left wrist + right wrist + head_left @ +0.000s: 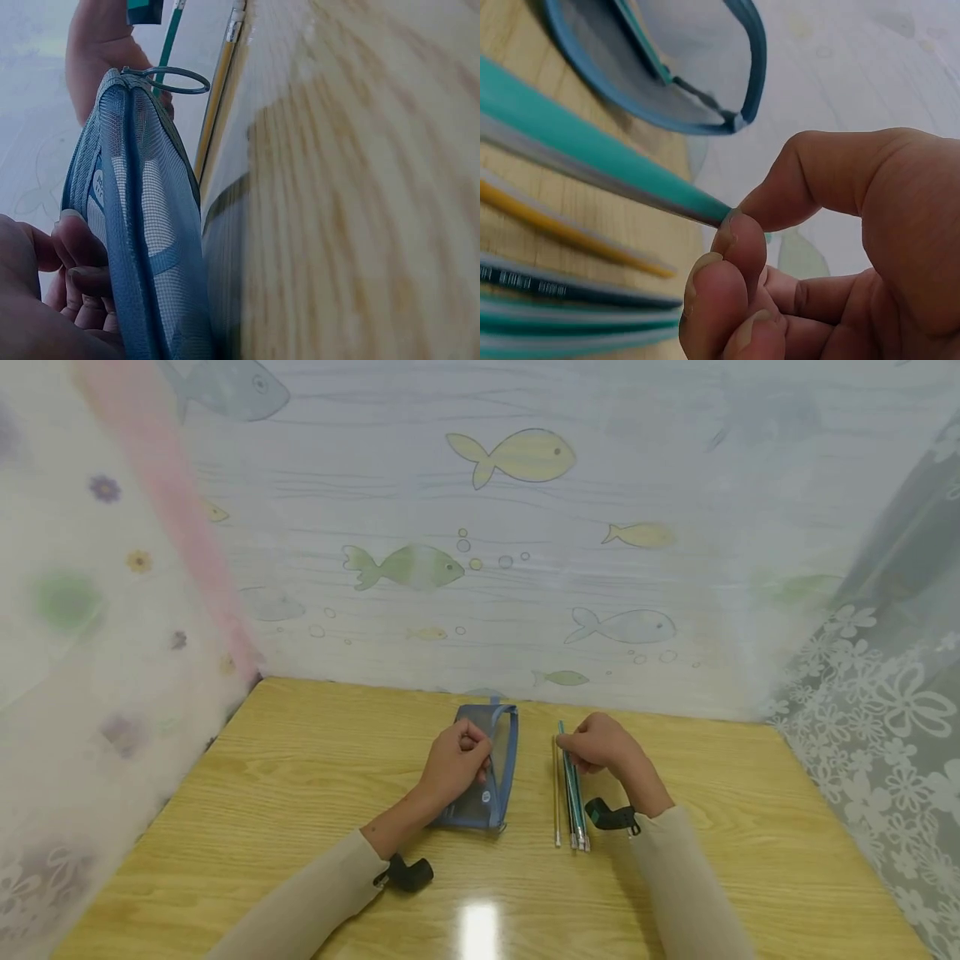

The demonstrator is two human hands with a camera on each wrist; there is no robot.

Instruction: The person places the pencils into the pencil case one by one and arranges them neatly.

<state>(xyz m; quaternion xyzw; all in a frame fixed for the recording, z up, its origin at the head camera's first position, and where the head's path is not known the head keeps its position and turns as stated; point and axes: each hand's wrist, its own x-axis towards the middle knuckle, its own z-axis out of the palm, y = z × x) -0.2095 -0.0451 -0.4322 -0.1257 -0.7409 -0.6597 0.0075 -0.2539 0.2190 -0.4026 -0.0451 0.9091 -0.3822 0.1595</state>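
Observation:
A blue mesh pencil case (pixel 468 810) lies on the table with its zipped side gaping. My left hand (pixel 459 756) pinches its edge near the opening; in the left wrist view curled fingers (pixel 82 247) press against the mesh. To the right, my right hand (pixel 603 745) grips a teal pencil (pixel 607 154) by its end between thumb and fingertips. Beneath that hand are a yellow pencil (pixel 562 227), a dark pencil with printed letters (pixel 555 283) and teal pencils (pixel 577 319). Inside the case a teal strip (pixel 643 41) shows.
The wood-grain table (pixel 300 777) ends at a pale curtain with fish drawings (pixel 405 627) behind the case. Floral fabric (pixel 870 693) hangs on the right, more patterned cloth (pixel 135 652) on the left. Each wrist wears a black camera (pixel 411 873).

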